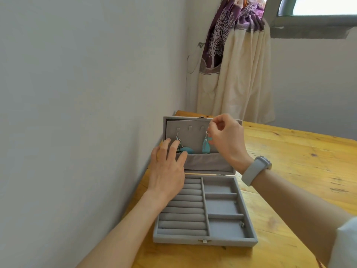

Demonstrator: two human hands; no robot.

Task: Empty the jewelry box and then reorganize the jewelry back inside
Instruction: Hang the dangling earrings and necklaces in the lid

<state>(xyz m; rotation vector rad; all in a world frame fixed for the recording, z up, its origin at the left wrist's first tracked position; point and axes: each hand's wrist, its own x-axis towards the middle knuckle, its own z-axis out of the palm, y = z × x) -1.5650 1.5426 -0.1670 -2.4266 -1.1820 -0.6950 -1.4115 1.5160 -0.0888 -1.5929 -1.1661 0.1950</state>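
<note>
Head view: the left hand (167,167), fingers straight, hides part of one earring (178,145) on the open box (204,238) lid at 12 o'clock, the right hand (226,140) pinches another earring (206,145)'s blurred hook, on a wooden table (289,171) by a white wall (87,93).

A wooden surface (289,151) of yellowish planks with dark knots spreads out to the right of the fingers and toward the viewer. A plain pale wall (87,84) stands to the left of the fingers, meeting the surface's edge. Beyond the fingers, in the corner, a cream curtain (241,78) hangs down behind the surface, with a purple cloth (222,35) printed with white trees draped over its top. Up and to the right is a grey-framed window (318,8).
</note>
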